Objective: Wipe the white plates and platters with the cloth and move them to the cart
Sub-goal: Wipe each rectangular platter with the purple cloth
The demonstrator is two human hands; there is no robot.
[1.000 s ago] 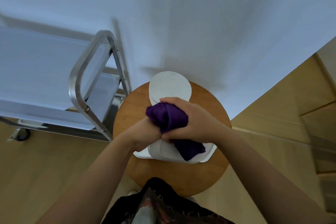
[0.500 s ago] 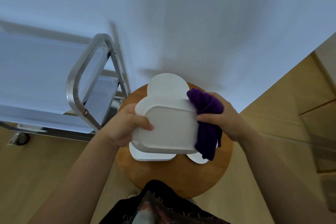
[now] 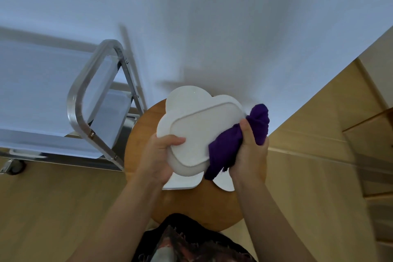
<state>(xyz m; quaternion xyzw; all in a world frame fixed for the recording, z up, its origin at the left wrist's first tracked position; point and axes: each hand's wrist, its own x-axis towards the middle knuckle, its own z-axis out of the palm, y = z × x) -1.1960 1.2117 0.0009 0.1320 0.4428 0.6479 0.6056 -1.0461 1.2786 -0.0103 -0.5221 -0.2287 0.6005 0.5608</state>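
Note:
My left hand (image 3: pixel 158 156) grips the left edge of a white rectangular platter (image 3: pixel 200 132), held tilted above the round wooden table (image 3: pixel 146 125) with its underside facing me. My right hand (image 3: pixel 247 151) holds a bunched purple cloth (image 3: pixel 231 144) pressed against the platter's lower right edge. Beneath it a white square plate (image 3: pixel 182 183) and another white plate (image 3: pixel 223 183) lie on the table. A round white plate (image 3: pixel 187 98) shows behind the platter at the table's far side. The metal cart (image 3: pixel 85 100) stands to the left.
The cart's steel handle (image 3: pixel 74 95) and white shelves (image 3: pixel 42 83) are close to the table's left side; a caster (image 3: pixel 14 166) rests on the wooden floor. A white wall rises behind the table. Wooden panelling (image 3: pixel 350 134) is on the right.
The platter has been lifted off the stack and turned underside up. The cloth moved from the platter's top to its right edge, then down toward its lower right corner.

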